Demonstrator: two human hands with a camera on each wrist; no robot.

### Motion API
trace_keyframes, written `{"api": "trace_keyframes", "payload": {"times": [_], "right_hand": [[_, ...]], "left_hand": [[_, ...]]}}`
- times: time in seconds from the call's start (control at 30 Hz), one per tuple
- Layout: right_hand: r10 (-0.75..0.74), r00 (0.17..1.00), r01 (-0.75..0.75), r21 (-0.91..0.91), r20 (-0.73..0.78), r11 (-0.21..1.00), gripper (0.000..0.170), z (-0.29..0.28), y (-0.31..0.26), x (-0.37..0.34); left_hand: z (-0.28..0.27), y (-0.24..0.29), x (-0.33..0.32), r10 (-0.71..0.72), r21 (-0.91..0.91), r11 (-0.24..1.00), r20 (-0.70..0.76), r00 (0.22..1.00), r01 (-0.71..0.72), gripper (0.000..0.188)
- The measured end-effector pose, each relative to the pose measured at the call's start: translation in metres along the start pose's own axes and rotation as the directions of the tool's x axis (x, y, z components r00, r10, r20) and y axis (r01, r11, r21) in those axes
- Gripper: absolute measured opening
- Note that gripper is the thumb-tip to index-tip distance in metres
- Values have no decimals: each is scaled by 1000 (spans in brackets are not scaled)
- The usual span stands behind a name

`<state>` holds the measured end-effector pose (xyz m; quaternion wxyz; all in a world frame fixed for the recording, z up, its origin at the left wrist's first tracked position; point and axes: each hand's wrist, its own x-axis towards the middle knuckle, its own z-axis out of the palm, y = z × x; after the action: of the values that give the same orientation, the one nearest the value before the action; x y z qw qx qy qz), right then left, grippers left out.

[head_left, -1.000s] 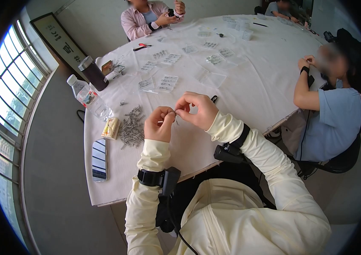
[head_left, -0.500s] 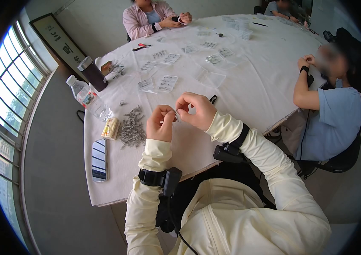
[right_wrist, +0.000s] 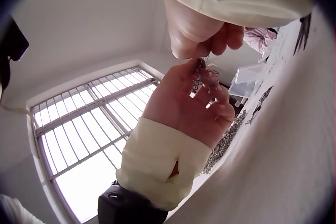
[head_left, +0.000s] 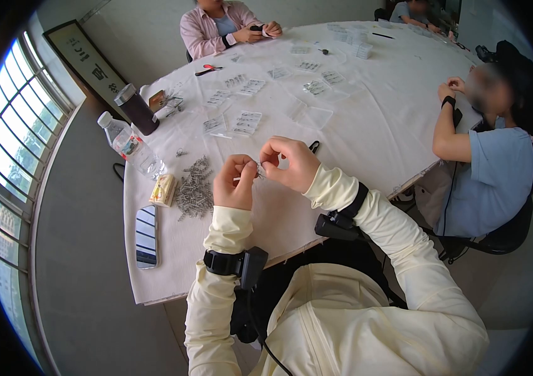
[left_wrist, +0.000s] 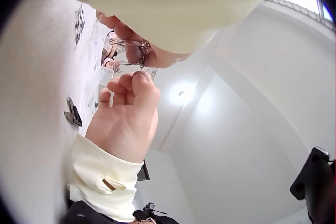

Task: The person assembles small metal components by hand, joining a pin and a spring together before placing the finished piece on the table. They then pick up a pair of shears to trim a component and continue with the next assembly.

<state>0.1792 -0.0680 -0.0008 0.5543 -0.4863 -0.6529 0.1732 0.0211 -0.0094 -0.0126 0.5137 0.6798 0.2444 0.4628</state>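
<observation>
Left hand (head_left: pixel 234 185): fingers curled, thumb and fingertips closed on one small metal wire piece (left_wrist: pixel 144 53). Right hand (head_left: pixel 294 164): thumb and forefinger pinched shut, apparently on the same piece's thin end; exact contact hidden. Wire piece: between the two hands, above the table (head_left: pixel 279 216); long axis hard to read, seemingly running from the left fingers towards the right fingertips. Pile of wire pieces (head_left: pixel 195 190): just left of the left hand, the nearer of the two. Black-handled tool (head_left: pixel 315 146): on the table, just beyond the right hand. Clear cases (head_left: pixel 248 122): farther off, past both hands.
</observation>
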Motion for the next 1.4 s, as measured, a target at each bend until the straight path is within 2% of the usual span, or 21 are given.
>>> {"api": "trace_keyframes", "payload": {"times": [0.2, 0.37, 0.5, 0.6, 0.67, 0.7, 0.77, 0.9, 0.97, 1.1, 1.2, 1.27, 1.3, 1.4], "right_hand": [[-19, 999, 17, -41, -35, 999, 11, -2, -7, 0], [-59, 998, 57, -81, -20, 995, 9, -3, 2, 0], [-57, 998, 56, -41, -29, 998, 10, 0, 3, 1], [-66, 998, 66, 24, 6, 998, 10, 0, 3, 2], [65, 994, -83, 230, 85, 970, 10, 0, 3, 2], [64, 994, -82, 230, 84, 970, 10, 0, 6, 3], [125, 986, -159, 380, 113, 911, 12, 2, 13, 3], [98, 990, -127, 333, 103, 934, 15, 0, 10, 3], [61, 993, -83, 219, 105, 972, 16, -2, 10, 3], [8, 996, -22, 154, 93, 988, 15, -4, 8, 3], [50, 993, -61, 110, 103, 992, 13, -6, 5, 3], [108, 989, -125, 187, 98, 974, 13, -5, 5, 2], [107, 989, -124, 187, 100, 974, 13, -6, 4, 1], [142, 976, -168, 158, 163, 973, 13, -6, 2, 0]], "left_hand": [[0, -1, 0, 23, -38, 999, -32, 999, -24, 10], [-1, -1, -1, -13, -28, 1000, -4, 1000, 13, 11], [-4, 0, -2, -57, -17, 998, 42, 997, 58, 10], [-3, 0, -1, -21, -12, 1000, 8, 1000, 21, 12], [-5, 0, 0, -36, -26, 999, 52, 998, 38, 12], [-4, 1, 0, -36, -26, 999, 53, 998, 37, 12], [-2, 2, -1, -5, -32, 999, 89, 996, 8, 12], [-1, 7, -3, -4, 21, 1000, 92, 996, 2, 12], [-4, 4, -2, -11, 91, 996, 107, 994, 1, 10], [-6, 2, 0, 7, 156, 987, 122, 993, -26, 10], [-5, 8, -1, -21, 80, 997, 103, 994, 13, 9], [-6, 8, 0, -23, -42, 999, 90, 996, 27, 9], [-8, 9, 0, -22, -43, 999, 87, 996, 26, 9], [-13, 12, 0, -59, -128, 990, 42, 997, 64, 10]]}}
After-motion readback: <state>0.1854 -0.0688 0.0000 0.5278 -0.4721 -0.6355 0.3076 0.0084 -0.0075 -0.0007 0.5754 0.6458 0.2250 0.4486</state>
